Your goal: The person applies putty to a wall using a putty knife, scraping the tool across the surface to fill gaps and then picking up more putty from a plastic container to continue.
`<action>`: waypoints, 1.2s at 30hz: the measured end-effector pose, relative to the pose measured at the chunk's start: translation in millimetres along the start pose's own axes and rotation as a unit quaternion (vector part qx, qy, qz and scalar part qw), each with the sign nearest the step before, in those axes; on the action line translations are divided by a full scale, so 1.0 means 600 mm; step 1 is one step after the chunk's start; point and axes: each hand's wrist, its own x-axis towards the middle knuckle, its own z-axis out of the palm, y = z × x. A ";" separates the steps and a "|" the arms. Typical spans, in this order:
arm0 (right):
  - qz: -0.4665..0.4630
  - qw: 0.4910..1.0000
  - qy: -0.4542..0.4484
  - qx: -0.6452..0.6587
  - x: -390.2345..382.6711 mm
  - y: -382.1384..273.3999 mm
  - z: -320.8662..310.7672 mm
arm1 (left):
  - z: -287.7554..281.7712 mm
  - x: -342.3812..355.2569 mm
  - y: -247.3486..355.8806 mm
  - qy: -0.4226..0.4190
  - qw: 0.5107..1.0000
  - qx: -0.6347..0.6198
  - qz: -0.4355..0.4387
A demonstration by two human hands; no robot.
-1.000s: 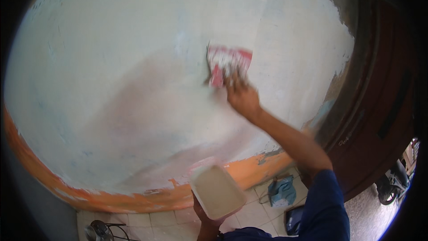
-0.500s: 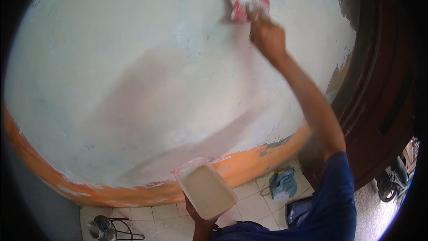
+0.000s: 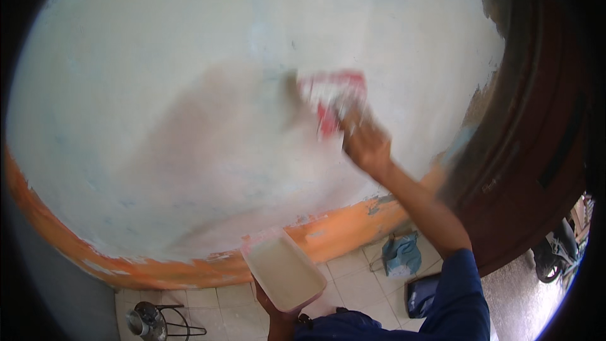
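My right hand (image 3: 367,142) is closed round the handle of a wide, red-and-white smeared putty knife (image 3: 334,88), slightly blurred by motion. Its blade is at the middle of the whitish coated wall (image 3: 158,44), close against the surface; whether it touches is hard to tell. Low in front of me, my left hand (image 3: 264,303) grips a pinkish-white rectangular tray (image 3: 307,259) from its left and underside, with some fingers hidden. Smooth off-white paste (image 3: 281,271) covers the bottom of that tray.
An orange band (image 3: 341,230) runs along the wall's foot. On the tiled floor are a blue bag (image 3: 402,254), a dark blue case (image 3: 421,295) and a black-legged stool (image 3: 180,322) beside a grey metal vessel (image 3: 145,321). A dark brown door (image 3: 524,158) flanks the right; a motorcycle (image 3: 555,256) stands beyond.
My right hand has brought the putty knife down the wall and a little to the left. The tray in my left hand sits almost where it was.
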 end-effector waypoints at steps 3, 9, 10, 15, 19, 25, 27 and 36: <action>0.081 0.996 0.002 -0.041 0.070 0.063 0.021 | -0.017 0.007 -0.005 -0.025 0.994 -0.097 -0.052; 0.000 0.979 -0.205 0.015 -0.140 -0.064 0.114 | 0.036 -0.014 -0.013 0.048 0.998 0.036 0.016; 0.001 0.979 -0.203 0.020 -0.173 -0.096 0.102 | 0.039 -0.016 -0.010 0.041 0.999 0.035 -0.005; 0.017 0.969 -0.216 0.114 -0.202 -0.134 0.020 | 0.040 -0.021 -0.008 0.052 0.998 0.031 0.022; 0.059 0.995 -0.042 0.062 -0.054 -0.027 0.008 | 0.029 -0.026 -0.012 0.032 0.996 0.058 0.051; 0.058 0.993 -0.106 -0.004 -0.067 0.014 0.095 | -0.010 -0.023 -0.032 -0.029 0.997 0.037 0.053; 0.032 0.987 -0.157 0.011 -0.146 -0.057 0.103 | -0.012 -0.024 -0.032 -0.031 0.995 0.067 0.072; 0.060 0.981 -0.144 0.113 -0.119 -0.077 0.013 | -0.029 -0.022 -0.019 -0.019 0.901 0.353 0.253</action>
